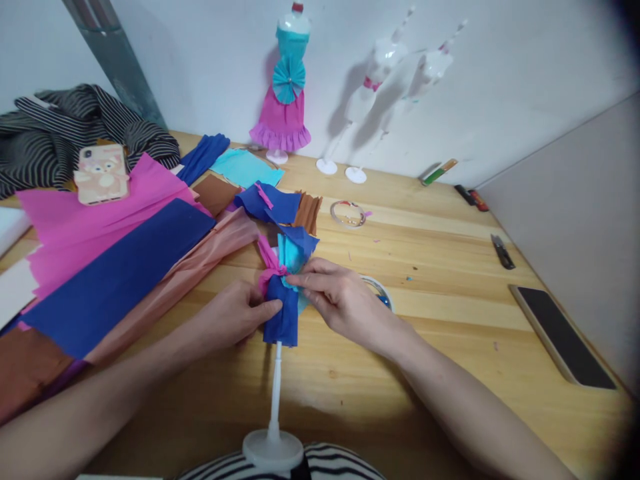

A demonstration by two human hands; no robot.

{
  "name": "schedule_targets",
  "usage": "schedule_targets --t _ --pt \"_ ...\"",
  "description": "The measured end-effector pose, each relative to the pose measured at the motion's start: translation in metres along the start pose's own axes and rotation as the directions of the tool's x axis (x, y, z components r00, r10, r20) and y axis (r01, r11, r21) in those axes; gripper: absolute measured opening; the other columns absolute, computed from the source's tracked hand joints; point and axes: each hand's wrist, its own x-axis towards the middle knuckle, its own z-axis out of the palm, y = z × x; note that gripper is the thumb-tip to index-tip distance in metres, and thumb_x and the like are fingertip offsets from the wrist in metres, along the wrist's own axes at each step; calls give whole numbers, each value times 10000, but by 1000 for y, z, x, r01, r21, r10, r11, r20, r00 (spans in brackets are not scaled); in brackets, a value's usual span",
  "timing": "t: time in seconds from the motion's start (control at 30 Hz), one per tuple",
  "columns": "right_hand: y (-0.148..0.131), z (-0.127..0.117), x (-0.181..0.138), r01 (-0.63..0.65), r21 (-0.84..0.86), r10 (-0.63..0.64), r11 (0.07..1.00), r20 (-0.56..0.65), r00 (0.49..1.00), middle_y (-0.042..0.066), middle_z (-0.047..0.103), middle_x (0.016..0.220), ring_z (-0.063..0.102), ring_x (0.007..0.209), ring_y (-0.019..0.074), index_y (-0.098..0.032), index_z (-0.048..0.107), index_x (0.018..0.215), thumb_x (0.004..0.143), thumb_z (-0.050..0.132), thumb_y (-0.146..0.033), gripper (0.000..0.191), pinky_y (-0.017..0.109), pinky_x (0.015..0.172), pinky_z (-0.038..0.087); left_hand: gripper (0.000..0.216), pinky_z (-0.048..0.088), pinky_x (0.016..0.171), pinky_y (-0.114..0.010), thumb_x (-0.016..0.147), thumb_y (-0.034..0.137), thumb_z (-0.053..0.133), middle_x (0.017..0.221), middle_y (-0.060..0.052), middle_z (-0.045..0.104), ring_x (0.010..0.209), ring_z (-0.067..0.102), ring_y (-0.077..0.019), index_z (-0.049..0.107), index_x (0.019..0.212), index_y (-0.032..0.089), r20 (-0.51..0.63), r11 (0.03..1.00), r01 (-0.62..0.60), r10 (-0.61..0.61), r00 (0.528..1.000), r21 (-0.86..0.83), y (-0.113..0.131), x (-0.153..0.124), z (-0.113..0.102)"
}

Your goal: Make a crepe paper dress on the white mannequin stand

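Note:
A small white dress-form stand (275, 390) leans away from me, its round base by my lap. Crepe paper covers its body: a dark blue skirt (281, 320), a pink strip (270, 263) and a turquoise piece (289, 252) that meet at the waist. My left hand (245, 308) is closed round the side of the blue skirt, thumb lying on its front. With thumb and index finger, my right hand (333, 293) pinches the crepe paper at the waist, where turquoise meets pink. Its fingertips partly cover that spot.
Crepe paper sheets, pink (115, 220) and blue (125, 273), lie at left beside a patterned phone (103, 175) and striped cloth (90, 120). A dressed mannequin (290, 80) and two bare ones stand at the wall. Tape rolls (349, 213), a cutter (502, 252) and a dark-screened phone (563, 337) lie rightward.

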Motion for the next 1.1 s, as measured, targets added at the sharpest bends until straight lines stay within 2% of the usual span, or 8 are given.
schedule_targets --t 0.23,0.37,0.5,0.7,0.8,0.9,1.0,1.1 --pt "-3 -9 -2 57 35 -58 998 43 997 57 610 856 584 732 138 -193 700 1066 865 480 -70 322 249 647 448 429 283 327 -194 775 522 505 380 27 457 308 426 -93 456 515 184 2 1000 2 -2 1000 -19 -3 2 1" --pt "3 -7 3 -92 78 100 993 -116 988 62 626 816 565 704 144 -148 710 953 872 538 -149 189 254 636 423 425 297 334 -198 776 521 506 380 22 471 314 449 -105 465 523 183 -15 1000 20 -20 1000 -16 -4 2 2" --pt "2 0 7 -186 58 188 981 -26 982 28 624 721 528 625 123 -155 699 800 872 555 -187 164 230 581 366 411 298 340 -199 772 509 510 390 29 479 324 450 -103 462 528 181 -44 999 13 -15 999 -49 -3 2 6" --pt "-4 5 6 -246 184 254 952 -25 967 7 588 662 473 594 119 -154 690 789 855 538 -203 173 225 546 336 377 283 388 -204 773 479 523 413 41 477 373 425 -90 486 550 177 -244 999 -51 51 968 7 8 -10 15" --pt "-3 9 6 -253 371 283 894 -29 959 3 563 670 445 590 113 -139 683 827 841 546 -260 183 226 539 339 384 284 450 -222 794 447 521 487 17 523 451 461 -98 483 529 171 -387 952 -134 238 891 276 12 -19 16" --pt "-2 16 7 -282 606 347 744 10 938 -7 541 685 444 578 104 -122 656 976 792 604 -322 276 227 533 348 344 276 474 -248 819 401 513 481 8 518 450 467 -114 495 560 174 -466 806 -136 461 755 577 10 -26 19" --pt "-4 24 7 -245 804 345 541 53 937 -10 562 724 495 622 108 -141 617 1080 725 691 -353 421 236 592 397 303 297 481 -263 870 336 480 492 0 532 461 515 -134 524 615 177 -439 609 -142 695 569 780 3 -28 25" --pt "-7 28 7 -178 929 289 325 81 954 11 620 812 562 716 126 -168 624 1066 688 749 -356 440 255 693 440 240 327 476 -270 890 290 472 553 -18 574 499 559 -152 539 687 181 -358 471 -178 823 441 864 -2 -29 34"
